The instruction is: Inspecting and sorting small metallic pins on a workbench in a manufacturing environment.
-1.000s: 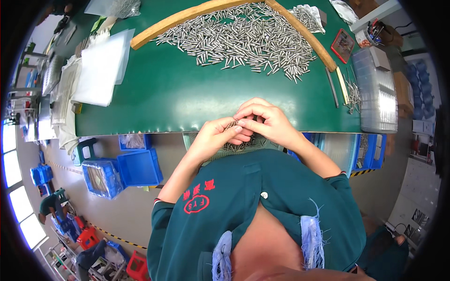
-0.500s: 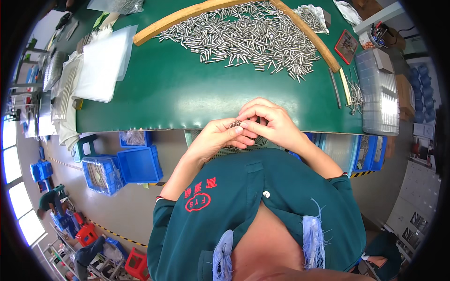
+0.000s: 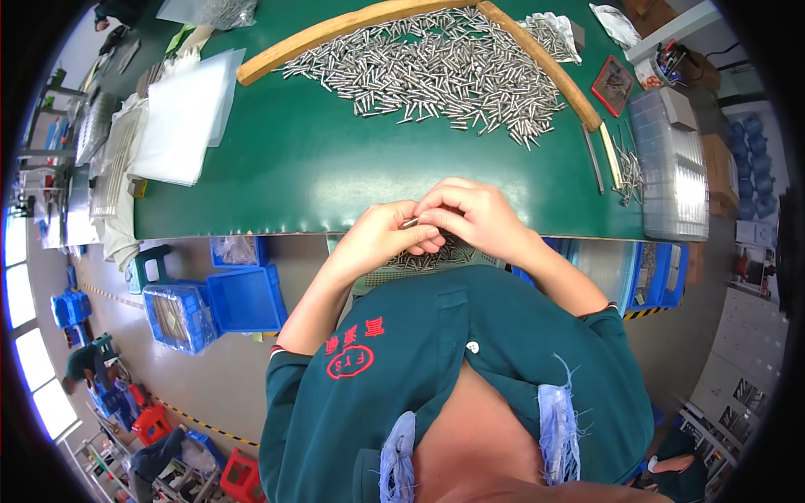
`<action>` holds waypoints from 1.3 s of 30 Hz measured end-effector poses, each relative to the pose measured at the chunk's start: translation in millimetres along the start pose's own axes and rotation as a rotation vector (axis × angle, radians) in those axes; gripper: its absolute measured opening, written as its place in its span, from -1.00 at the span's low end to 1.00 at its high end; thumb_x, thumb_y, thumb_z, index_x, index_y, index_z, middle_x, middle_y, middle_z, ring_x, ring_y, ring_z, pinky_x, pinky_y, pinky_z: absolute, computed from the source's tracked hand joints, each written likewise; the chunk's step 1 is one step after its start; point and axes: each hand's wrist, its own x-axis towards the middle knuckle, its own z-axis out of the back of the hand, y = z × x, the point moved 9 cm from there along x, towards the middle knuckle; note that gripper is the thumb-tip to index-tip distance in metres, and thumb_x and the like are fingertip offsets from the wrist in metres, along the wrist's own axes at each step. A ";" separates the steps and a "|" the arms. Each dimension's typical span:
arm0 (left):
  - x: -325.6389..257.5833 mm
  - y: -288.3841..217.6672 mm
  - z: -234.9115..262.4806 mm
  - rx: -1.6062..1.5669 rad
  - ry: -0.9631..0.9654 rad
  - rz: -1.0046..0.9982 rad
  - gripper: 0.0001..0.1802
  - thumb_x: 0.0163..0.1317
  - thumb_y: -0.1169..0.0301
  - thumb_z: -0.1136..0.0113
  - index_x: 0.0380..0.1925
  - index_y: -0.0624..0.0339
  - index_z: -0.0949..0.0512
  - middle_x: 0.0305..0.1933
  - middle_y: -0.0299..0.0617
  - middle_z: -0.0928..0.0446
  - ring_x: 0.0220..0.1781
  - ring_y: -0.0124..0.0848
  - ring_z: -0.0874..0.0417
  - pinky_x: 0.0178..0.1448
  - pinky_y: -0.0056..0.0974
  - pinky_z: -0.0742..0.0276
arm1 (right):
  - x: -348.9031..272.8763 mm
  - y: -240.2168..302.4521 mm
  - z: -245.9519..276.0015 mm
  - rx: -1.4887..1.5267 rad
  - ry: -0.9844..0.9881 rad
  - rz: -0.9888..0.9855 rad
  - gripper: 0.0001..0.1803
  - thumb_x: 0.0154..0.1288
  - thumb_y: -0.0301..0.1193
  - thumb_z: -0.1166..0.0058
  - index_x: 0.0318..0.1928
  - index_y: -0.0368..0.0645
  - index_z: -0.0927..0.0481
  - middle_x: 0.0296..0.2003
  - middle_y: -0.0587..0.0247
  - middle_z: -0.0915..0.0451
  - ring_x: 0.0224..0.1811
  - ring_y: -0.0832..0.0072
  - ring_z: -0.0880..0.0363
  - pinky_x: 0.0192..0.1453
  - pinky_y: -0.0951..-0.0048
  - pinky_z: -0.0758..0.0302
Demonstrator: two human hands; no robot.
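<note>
At the table's near edge my left hand [image 3: 381, 237] is closed, its fingers curled around a small metal pin [image 3: 409, 223] whose shiny end shows by the thumb. My right hand [image 3: 474, 220] touches the left at the fingertips, its thumb and fingers bent in a pinch on the same pin; part of the grip is hidden. Below both hands, a green basket [image 3: 369, 277] holds many similar pins [image 3: 419, 260]. A wide heap of silver pins [image 3: 453, 71] lies on the green table [image 3: 277, 176] farther away.
Wooden strips [image 3: 549, 67] border the heap. Clear plastic sheets [image 3: 180, 126] lie at the left. To the right are a red-framed tray [image 3: 613, 85], long pins [image 3: 629, 172] and a clear plastic case [image 3: 667, 168]. Blue crates [image 3: 247, 299] stand below on the left.
My hands have shifted slightly left and the left hand's fingers have turned. Several pins that showed between the fingers are gone from view; more of the basket's pins now show beneath.
</note>
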 end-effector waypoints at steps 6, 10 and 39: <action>-4.8 -18.3 -6.6 -0.152 0.107 -0.042 -0.75 0.31 0.47 -0.10 -0.06 0.36 -0.53 -0.22 -0.08 -0.66 -0.19 -0.46 -0.68 -0.12 -0.41 -0.59 | -8.4 -63.6 -27.5 1.054 0.129 -0.480 -0.77 0.39 -0.28 -0.06 -0.23 -0.22 -0.56 -0.42 0.38 -0.54 -0.40 0.64 -0.50 -0.23 0.56 -0.53; -7.2 -22.6 -4.8 -0.127 0.103 -0.098 -0.74 0.33 0.55 -0.02 -0.01 0.41 -0.50 -0.16 -0.02 -0.64 -0.11 -0.38 -0.67 -0.04 -0.37 -0.59 | -11.5 -62.8 -41.2 1.356 0.171 -0.573 -0.76 0.39 -0.30 -0.07 -0.11 -0.22 -0.52 -0.40 0.40 -0.54 -0.39 0.67 -0.53 -0.20 0.60 -0.59; -32.2 -16.7 62.3 -0.018 -0.269 -0.234 -0.71 0.38 0.45 -0.02 0.03 0.36 -0.51 -0.11 -0.07 -0.64 -0.10 -0.42 -0.66 0.00 -0.37 -0.56 | -4.5 -17.6 -22.2 0.350 0.248 -0.114 -0.80 0.32 -0.34 -0.13 -0.18 -0.18 -0.69 -0.27 0.37 -0.60 -0.37 0.69 -0.53 -0.36 0.60 -0.48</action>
